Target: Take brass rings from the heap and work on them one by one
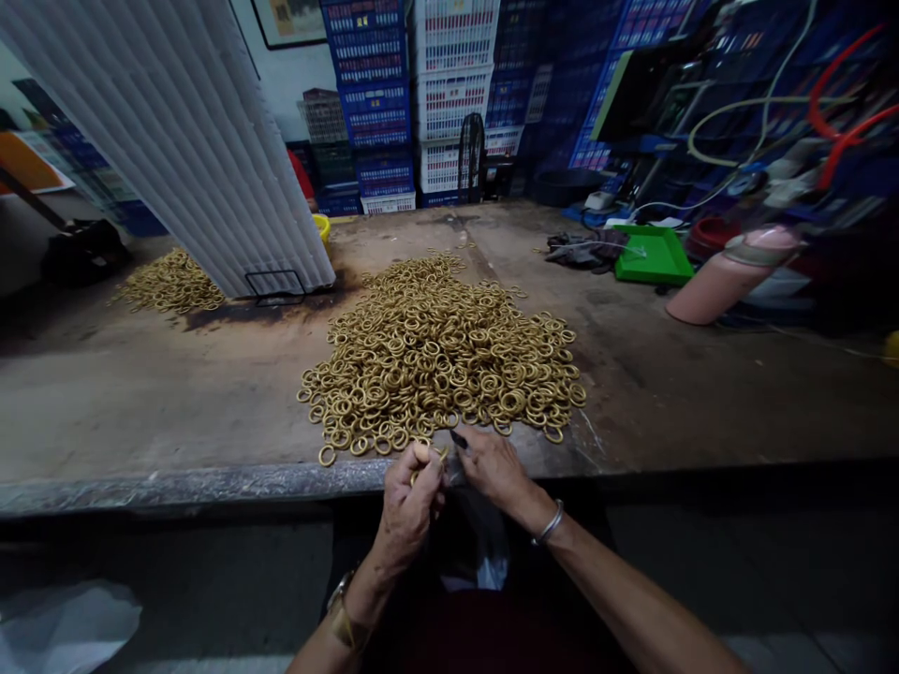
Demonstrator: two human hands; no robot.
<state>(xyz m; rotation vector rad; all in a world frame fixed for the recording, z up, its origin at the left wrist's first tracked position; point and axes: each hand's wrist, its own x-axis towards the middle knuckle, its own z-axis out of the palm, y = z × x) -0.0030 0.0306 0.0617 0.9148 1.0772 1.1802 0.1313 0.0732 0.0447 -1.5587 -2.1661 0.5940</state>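
A broad pile of brass-coloured rings (449,346) lies on the wooden table (231,402). At the table's front edge, my left hand (413,491) is closed on rings, which show between the thumb and fingers. My right hand (495,468) is just to its right, at the near side of the pile, with its fingers pinched on a small dark-tipped tool (459,439). The two hands are close together, and most of the tool is hidden by the fingers.
A tall ribbed white panel (189,131) leans at the back left beside a smaller ring pile (170,283). To the right are a green tray (653,255), dark gloves (584,251) and a pink bottle (730,273). Stacked crates (455,94) stand behind the table.
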